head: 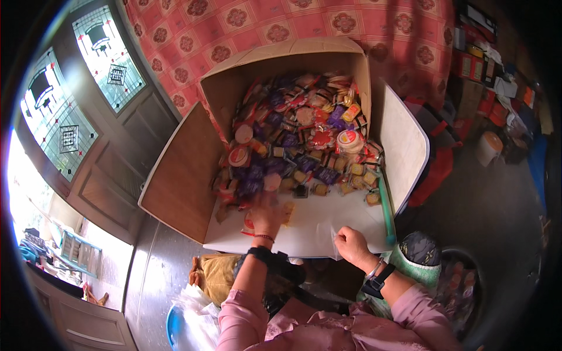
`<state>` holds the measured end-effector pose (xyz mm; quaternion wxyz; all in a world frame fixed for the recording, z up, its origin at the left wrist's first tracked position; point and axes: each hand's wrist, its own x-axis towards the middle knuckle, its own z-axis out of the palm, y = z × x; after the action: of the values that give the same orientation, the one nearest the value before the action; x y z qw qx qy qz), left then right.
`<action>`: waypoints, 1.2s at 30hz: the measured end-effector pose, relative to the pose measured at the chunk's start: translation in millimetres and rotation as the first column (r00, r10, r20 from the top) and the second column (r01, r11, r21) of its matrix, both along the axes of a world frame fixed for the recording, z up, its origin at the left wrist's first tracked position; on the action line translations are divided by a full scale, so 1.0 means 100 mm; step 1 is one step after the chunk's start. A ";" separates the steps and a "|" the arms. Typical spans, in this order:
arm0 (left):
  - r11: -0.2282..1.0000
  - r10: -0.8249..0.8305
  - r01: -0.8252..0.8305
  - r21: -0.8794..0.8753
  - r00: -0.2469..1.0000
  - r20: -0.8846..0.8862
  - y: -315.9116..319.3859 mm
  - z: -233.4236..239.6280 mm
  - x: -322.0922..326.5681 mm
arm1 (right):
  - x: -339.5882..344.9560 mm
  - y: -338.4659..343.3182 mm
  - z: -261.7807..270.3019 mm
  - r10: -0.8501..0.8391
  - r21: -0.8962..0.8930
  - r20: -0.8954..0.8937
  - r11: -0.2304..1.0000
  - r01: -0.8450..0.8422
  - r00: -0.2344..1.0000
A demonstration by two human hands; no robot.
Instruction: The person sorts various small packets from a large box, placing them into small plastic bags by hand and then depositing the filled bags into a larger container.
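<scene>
My left hand [266,217], blurred by motion, is over the white tabletop [314,215] at the near edge of a heap of wrapped snacks [303,136]. A round snack packet with red print [249,220] lies against its left side, and a yellow wrapper [288,213] is just to its right. Whether its fingers hold anything is hidden by the blur. My right hand [352,246] is closed at the table's front edge, pinching a thin clear plastic bag [333,240]. The heap mixes purple packets, small yellow cakes and round pale packs.
A cardboard box [290,57] backs the heap, with a brown board [186,175] at left and a white board [406,145] at right. A green stick [386,210] lies along the right edge. Beside my legs are a blue basin [171,327] with clear bags and a dark tub [461,289].
</scene>
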<state>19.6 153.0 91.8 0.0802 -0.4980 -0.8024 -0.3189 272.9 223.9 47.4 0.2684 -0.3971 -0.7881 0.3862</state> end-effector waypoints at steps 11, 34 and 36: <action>0.977 0.200 -0.198 -0.078 0.979 0.027 0.22 -0.34 -0.77 | -0.03 -0.03 0.01 0.040 0.000 0.000 0.999 -0.040 0.999; 0.959 -0.282 0.129 0.252 0.372 0.884 -0.57 0.18 0.56 | -0.08 -0.08 0.01 0.061 0.002 -0.058 0.998 -0.061 0.996; 0.949 -0.300 0.202 0.243 0.334 0.894 -0.55 0.11 0.75 | -0.08 -0.08 -0.01 0.066 0.026 -0.054 0.998 -0.064 0.996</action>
<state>94.2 98.2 102.7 -0.4081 -0.3486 -0.6082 -0.5847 264.9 215.4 46.9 0.2822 -0.3572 -0.7976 0.3958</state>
